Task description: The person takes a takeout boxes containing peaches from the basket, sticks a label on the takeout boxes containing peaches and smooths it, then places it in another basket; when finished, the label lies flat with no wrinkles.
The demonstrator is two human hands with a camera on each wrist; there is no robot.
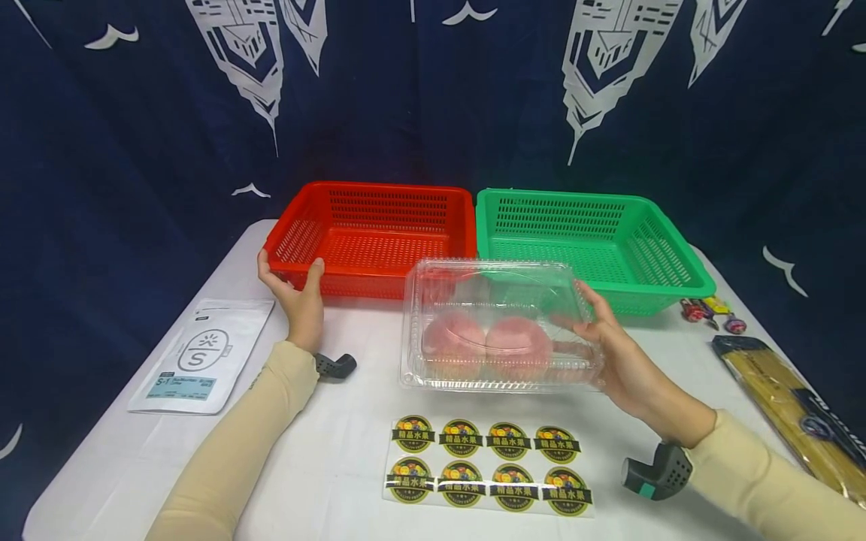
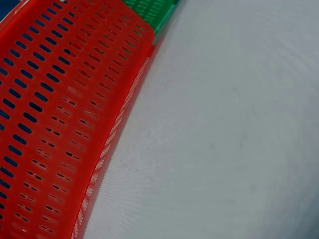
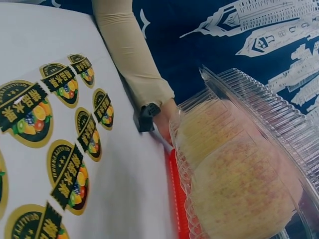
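A clear plastic fruit box (image 1: 497, 289) with two round, pinkish-yellow fruits (image 3: 244, 191) inside is held up near the baskets. My right hand (image 1: 625, 364) grips its right end, with the thumb on the near side. In the head view the box overlaps the front of the green basket (image 1: 555, 252) and the right corner of the red basket (image 1: 372, 285). My left hand (image 1: 301, 308) is at the red basket's front left corner, thumb and fingers spread against its front wall. The left wrist view shows the basket's slotted wall but no fingers.
A sheet of round fruit stickers (image 1: 487, 466) lies in front of the box. On the left is a white pouch (image 1: 203, 357). Small wrapped candies (image 1: 713, 312) and a long yellow-and-black packet (image 1: 791, 406) lie along the right edge. A dark blue curtain (image 1: 419, 98) hangs behind.
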